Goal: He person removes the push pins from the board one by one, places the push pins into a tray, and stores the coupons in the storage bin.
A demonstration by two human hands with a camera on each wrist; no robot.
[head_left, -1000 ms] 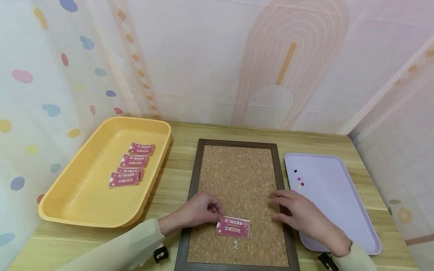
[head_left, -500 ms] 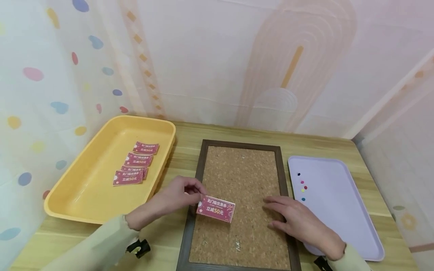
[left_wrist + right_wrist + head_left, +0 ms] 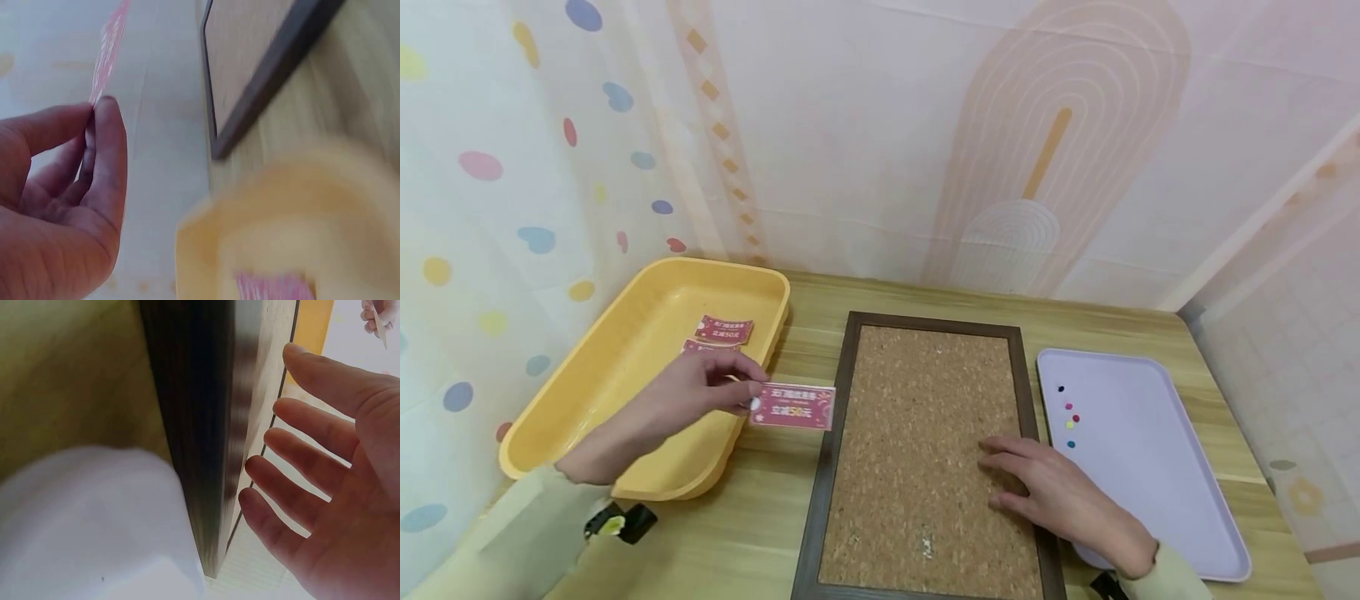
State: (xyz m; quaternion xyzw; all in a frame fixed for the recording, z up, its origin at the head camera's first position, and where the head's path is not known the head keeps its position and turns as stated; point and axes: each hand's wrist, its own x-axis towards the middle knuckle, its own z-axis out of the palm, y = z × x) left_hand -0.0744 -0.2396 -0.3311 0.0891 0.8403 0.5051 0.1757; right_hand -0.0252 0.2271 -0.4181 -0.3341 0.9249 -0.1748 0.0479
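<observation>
Between thumb and fingertips, my left hand (image 3: 692, 396) pinches a pink coupon (image 3: 792, 407) by its left end. It holds the coupon up over the gap between the yellow tray (image 3: 658, 458) and the framed cork board (image 3: 917, 467). In the left wrist view the coupon (image 3: 109, 53) appears nearly edge-on. More pink coupons (image 3: 724, 330) lie in the yellow tray, some hidden behind the left hand. Over the right side of the cork board is my right hand (image 3: 1048, 487), holding nothing. The right wrist view shows its fingers (image 3: 312, 425) spread and relaxed.
A lilac tray (image 3: 1157, 467) stands right of the board, with several small coloured pins (image 3: 1070, 425) near its left edge. The board's dark raised frame (image 3: 1030, 392) borders the cork. A patterned curtain (image 3: 865, 150) hangs behind the wooden table (image 3: 752, 533).
My left hand has lifted the coupon off the cork board and carried it left, to the yellow tray's edge. The right hand has stayed over the board's right side.
</observation>
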